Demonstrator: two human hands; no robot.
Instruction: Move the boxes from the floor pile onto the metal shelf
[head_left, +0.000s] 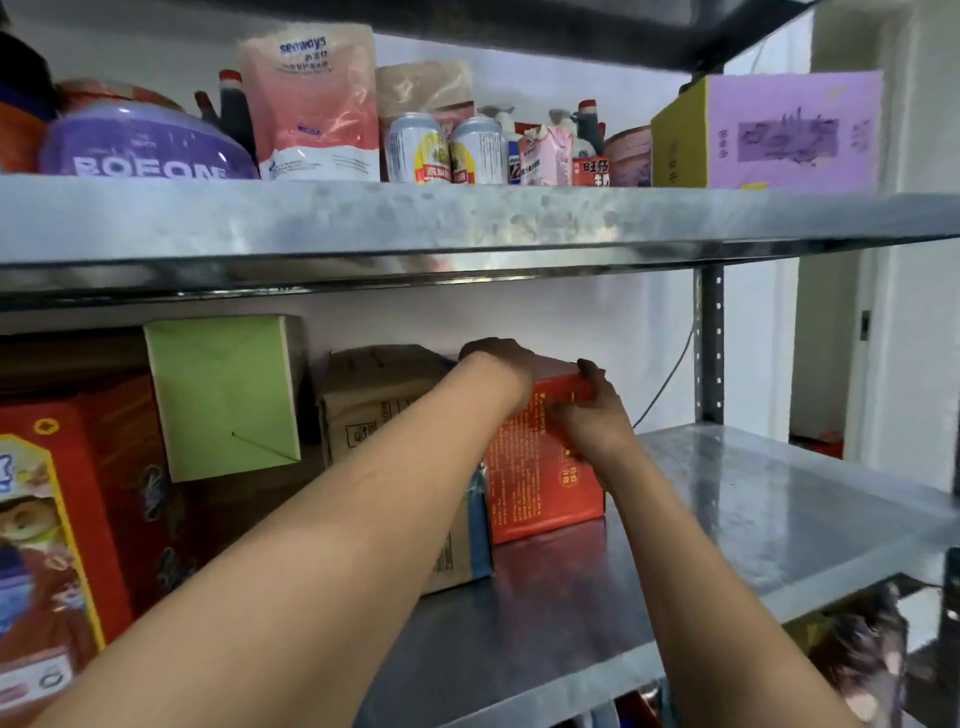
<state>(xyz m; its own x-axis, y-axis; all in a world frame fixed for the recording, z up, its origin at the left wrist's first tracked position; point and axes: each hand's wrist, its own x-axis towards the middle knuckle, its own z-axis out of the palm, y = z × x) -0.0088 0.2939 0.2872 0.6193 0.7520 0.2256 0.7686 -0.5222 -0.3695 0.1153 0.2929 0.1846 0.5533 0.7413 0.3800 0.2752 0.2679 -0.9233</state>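
Here the red box (540, 467) stood tall on the metal shelf (779, 499), touching the brown box (374, 400) on its left, with the left hand (498, 364) gripping its top and the right hand (592, 410) gripping its near right edge.

Mid-frame, my left hand (501, 364) lies over the top of the red box (540, 483) and my right hand (589, 415) grips its right corner. The box stands on the metal shelf (753, 499), touching a brown carton (374, 400). A green box (223, 395) sits further left.
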